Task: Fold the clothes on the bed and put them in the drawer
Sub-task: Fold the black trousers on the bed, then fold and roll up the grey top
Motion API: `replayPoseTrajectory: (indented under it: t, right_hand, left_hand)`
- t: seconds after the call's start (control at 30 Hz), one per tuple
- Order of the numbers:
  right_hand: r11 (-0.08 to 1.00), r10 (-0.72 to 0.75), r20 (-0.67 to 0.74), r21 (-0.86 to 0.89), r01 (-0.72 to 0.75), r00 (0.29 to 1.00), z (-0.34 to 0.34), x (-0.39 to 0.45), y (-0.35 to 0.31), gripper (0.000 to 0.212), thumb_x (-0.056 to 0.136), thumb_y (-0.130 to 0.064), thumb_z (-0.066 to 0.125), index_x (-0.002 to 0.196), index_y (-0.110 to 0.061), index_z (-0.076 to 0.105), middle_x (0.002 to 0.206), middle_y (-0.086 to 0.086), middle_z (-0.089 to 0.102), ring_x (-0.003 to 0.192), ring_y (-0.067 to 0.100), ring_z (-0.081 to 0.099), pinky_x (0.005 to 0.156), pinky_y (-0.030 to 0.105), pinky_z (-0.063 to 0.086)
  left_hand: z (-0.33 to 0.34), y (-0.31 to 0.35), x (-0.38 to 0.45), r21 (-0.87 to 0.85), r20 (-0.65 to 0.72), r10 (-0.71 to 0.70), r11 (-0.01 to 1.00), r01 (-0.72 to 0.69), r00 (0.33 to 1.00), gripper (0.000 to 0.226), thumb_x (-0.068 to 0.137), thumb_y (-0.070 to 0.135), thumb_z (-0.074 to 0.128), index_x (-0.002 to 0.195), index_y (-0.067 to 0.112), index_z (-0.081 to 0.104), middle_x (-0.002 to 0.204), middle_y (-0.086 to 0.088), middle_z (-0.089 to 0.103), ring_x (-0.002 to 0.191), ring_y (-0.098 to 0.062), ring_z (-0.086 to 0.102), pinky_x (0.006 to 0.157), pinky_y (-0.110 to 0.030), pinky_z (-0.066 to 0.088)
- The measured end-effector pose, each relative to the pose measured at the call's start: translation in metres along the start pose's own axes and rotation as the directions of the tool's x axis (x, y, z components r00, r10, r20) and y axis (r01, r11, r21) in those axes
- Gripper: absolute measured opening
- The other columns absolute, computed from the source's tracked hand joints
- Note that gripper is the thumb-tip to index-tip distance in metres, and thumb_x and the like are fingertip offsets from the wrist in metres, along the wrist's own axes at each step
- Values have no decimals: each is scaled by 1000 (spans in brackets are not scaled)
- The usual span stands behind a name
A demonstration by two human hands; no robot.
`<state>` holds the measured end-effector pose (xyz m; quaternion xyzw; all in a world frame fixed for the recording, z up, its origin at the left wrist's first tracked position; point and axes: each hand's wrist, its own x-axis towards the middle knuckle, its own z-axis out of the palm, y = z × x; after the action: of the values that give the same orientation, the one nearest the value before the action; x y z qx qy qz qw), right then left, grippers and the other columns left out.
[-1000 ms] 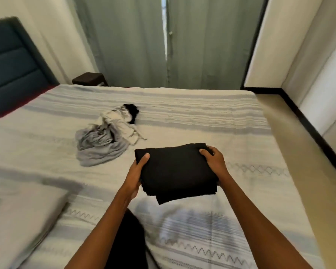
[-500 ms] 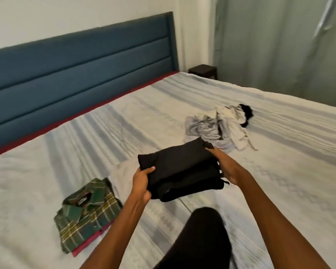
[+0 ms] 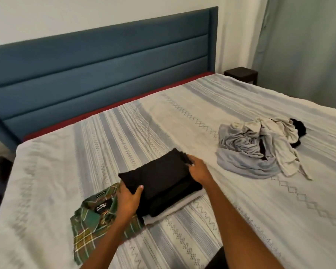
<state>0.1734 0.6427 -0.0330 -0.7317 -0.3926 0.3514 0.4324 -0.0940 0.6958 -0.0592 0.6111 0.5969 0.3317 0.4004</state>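
Down onto the bed (image 3: 241, 200) went the folded black garment (image 3: 163, 181), which half a second before I had been carrying clear of the covers. It lay on a pale folded piece (image 3: 184, 205), just beside the folded green plaid shirt (image 3: 93, 216), overlapping its near corner. My left hand (image 3: 129, 199) gripped the garment's near-left corner, thumb on top; my right hand (image 3: 199, 169) held the far-right edge, fingers curled over the cloth. I judged this piece as good as stacked, so letting go should come next. My view had also swung left and closer: the blue headboard (image 3: 105, 74) filled more of the picture, and the unfolded heap of grey and cream clothes (image 3: 258, 150) sat well apart to the right, waiting to be folded. No drawer was in sight.
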Motion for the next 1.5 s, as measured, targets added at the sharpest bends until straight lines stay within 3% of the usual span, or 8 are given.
replayPoseTrajectory:
  t: [0.2, 0.5, 0.7, 0.9, 1.07, 1.23, 1.37, 1.5]
  right_hand:
    - [995, 70, -79, -61, -75, 994, 3, 9, 15, 37, 102, -37, 54, 137, -30, 61, 139, -1, 61, 129, 27, 55, 107, 39, 43]
    - [971, -43, -279, 213, 105, 959, -32, -20, 11, 21, 101, -45, 52, 95, -35, 70, 102, -11, 74, 97, 11, 68, 87, 34, 50]
    - [991, -38, -489, 92, 94, 872, -112, -41, 58, 23, 101, -25, 53, 91, -37, 70, 92, -11, 75, 95, 12, 69, 90, 38, 54]
    - [951, 45, -543, -233, -202, 839, -183, -39, 127, 36, 101, -25, 51, 136, -21, 61, 140, 2, 60, 128, 23, 55, 103, 32, 41]
    - [775, 271, -370, -463, -429, 889, -203, -37, 187, 61, 103, -38, 42, 159, -27, 20, 166, -2, 20, 150, 20, 24, 119, 53, 23]
    - [645, 316, -245, -653, -397, 917, -192, -44, 221, 59, 108, -42, 26, 161, -31, 2, 168, -6, -8, 155, 20, -8, 119, 62, -3]
    - [724, 284, -241, -581, -372, 928, -198, -47, 228, 63, 106, -46, 33, 160, -32, 3, 168, -8, -5, 155, 16, -8, 120, 56, -9]
    - [845, 171, -328, -436, -309, 929, -191, -62, 233, 86, 96, -53, 52, 160, -29, 0, 167, -11, 11, 154, 13, 9, 123, 47, 2]
  left_hand:
    - [10, 17, -4, 441, -44, 212, 881, -171, 976, 86, 95, 32, 62, 159, 12, 7, 165, -15, 7, 151, -34, 7, 122, -46, 7]
    - [46, 91, -27, 228, 122, 708, 662, -714, 695, 24, 96, 12, 54, 113, 23, 67, 115, 10, 65, 101, -8, 61, 87, -38, 50]
    - [148, 158, -60, -8, 391, 705, 645, -764, 591, 23, 99, 22, 52, 118, 24, 65, 119, 6, 65, 107, -13, 61, 92, -33, 49]
    - [282, 166, -44, 93, 663, 508, 673, -734, 550, 58, 100, 27, 52, 154, 17, 33, 153, -5, 44, 138, -24, 44, 109, -35, 36]
    - [362, 140, -8, 445, 754, 372, 318, -837, 542, 82, 97, 40, 52, 159, 13, 4, 163, -16, 19, 148, -35, 22, 117, -47, 22]
    - [398, 111, 17, 488, 706, 508, 156, -859, 494, 53, 58, 45, 84, 95, 8, 75, 90, -15, 72, 69, -38, 67, 66, -43, 55]
    - [380, 117, 2, 316, 736, 555, 225, -922, 388, 38, 75, 56, 59, 76, 19, 66, 87, -4, 66, 77, -28, 63, 73, -39, 51]
    - [339, 119, -59, 85, 808, 357, 718, -691, 469, 44, 79, 66, 49, 68, 24, 50, 67, 7, 56, 61, -5, 52, 55, -22, 36]
